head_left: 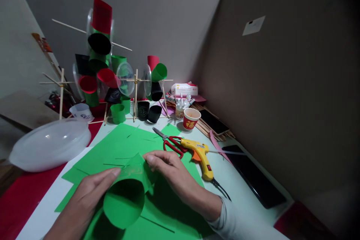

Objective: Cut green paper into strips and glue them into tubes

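Observation:
A strip of green paper rolled into a tube (125,198) lies between my two hands, its open end facing me. My left hand (84,198) wraps round the tube's left side, thumb on top of the seam. My right hand (171,174) presses fingers onto the overlapping paper edge on the tube's right side. Both hands are closed on the tube. Under it lie flat green paper sheets (118,146) on the white table.
Red-handled scissors (170,141) and a yellow glue gun (201,155) lie just right of my hands. A red paper cup (191,118), a cup-and-stick structure (112,78), a clear plastic lid (49,143), two dark phones (254,176) and a brown wall stand around.

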Available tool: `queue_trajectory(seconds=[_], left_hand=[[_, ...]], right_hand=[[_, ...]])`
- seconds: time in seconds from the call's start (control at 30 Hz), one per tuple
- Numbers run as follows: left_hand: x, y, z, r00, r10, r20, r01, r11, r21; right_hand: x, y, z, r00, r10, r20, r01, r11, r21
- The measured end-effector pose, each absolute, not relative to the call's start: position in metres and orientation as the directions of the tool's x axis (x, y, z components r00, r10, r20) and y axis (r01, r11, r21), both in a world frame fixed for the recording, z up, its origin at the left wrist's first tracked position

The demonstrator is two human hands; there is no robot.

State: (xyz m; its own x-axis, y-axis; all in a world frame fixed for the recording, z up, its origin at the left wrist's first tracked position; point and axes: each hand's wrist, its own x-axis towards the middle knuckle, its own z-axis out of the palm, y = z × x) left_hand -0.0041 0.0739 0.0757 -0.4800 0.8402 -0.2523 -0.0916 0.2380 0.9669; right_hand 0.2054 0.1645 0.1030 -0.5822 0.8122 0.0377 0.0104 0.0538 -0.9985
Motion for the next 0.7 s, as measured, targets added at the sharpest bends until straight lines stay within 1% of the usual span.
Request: queue_trajectory(seconds=[0.07,0.13,0.2,0.27,0.37,0.47,0.53,0.57,0.6,0.63,0.7], left_hand=[[-0.001,0.076,0.085,-0.417,0.883,-0.215,0.003,0.238,0.971],[0.004,0.077,0.095,-0.361,0.911,-0.201,0.058,0.237,0.970],[0.007,0.077,0.103,-0.350,0.914,-0.206,0.065,0.243,0.968],[0.009,0.078,0.106,-0.358,0.910,-0.208,0.057,0.244,0.968],[0.006,0.077,0.103,-0.390,0.897,-0.208,0.020,0.234,0.972],[-0.001,0.076,0.090,-0.459,0.852,-0.251,-0.074,0.245,0.967],[-0.003,0.075,0.082,-0.490,0.811,-0.319,-0.172,0.269,0.948],[-0.002,0.074,0.080,-0.475,0.806,-0.353,-0.229,0.274,0.934],[-0.001,0.074,0.079,-0.434,0.804,-0.407,-0.348,0.267,0.899],[0.001,0.075,0.079,-0.419,0.800,-0.428,-0.417,0.249,0.874],[0.006,0.076,0.081,-0.385,0.799,-0.462,-0.496,0.243,0.834]], right_hand=[[0.208,0.161,0.111,-0.580,0.810,0.082,0.014,0.111,-0.994],[0.211,0.157,0.118,-0.552,0.814,0.177,0.017,0.223,-0.975],[0.212,0.153,0.123,-0.524,0.798,0.297,0.011,0.355,-0.935],[0.213,0.149,0.125,-0.521,0.755,0.399,-0.006,0.464,-0.886],[0.212,0.147,0.124,-0.525,0.700,0.484,0.019,0.578,-0.815],[0.211,0.148,0.120,-0.514,0.671,0.535,0.071,0.655,-0.752],[0.209,0.149,0.116,-0.500,0.651,0.572,0.083,0.693,-0.716],[0.209,0.149,0.114,-0.491,0.638,0.593,0.082,0.711,-0.698],[0.208,0.149,0.112,-0.485,0.624,0.613,0.078,0.729,-0.680],[0.207,0.149,0.110,-0.483,0.607,0.632,0.071,0.746,-0.662],[0.205,0.150,0.107,-0.483,0.581,0.655,0.060,0.768,-0.637]])
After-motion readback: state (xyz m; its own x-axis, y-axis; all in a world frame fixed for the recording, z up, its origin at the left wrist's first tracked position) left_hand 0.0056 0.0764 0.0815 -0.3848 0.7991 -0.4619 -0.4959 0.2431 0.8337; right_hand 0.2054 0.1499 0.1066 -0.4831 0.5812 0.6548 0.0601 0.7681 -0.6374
